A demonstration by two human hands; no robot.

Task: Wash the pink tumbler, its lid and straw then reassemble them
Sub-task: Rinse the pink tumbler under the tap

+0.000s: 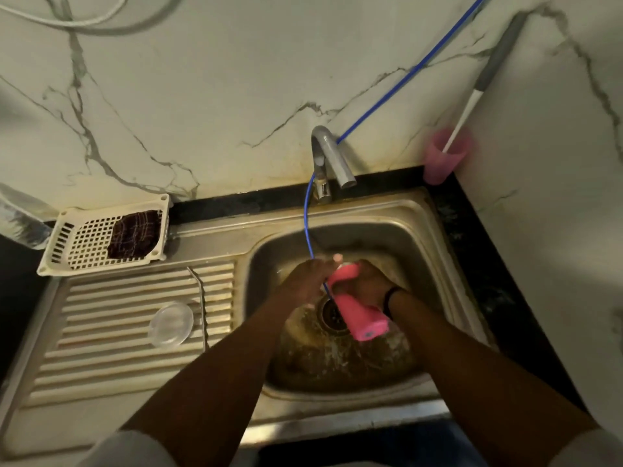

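Note:
The pink tumbler point(357, 315) lies tilted over the sink basin point(435, 264), its base toward me at the lower right and its mouth at the upper left. My right hand point(371, 284) grips its upper body from the right. My left hand point(308, 281) is at the tumbler's mouth with the thumb on the rim; its fingers are hidden. A thin blue hose point(306, 214) hangs from the tap point(328, 156) and passes under my left hand beside the tumbler. The clear lid point(171, 324) lies on the drainboard point(101, 332), next to a thin straw point(203, 308).
A white plastic basket point(67, 237) with a dark cloth point(135, 234) sits at the back left. A pink cup point(441, 160) holding a long brush stands in the back right corner. The drain point(332, 315) is under the tumbler. Marble walls close off the back and right.

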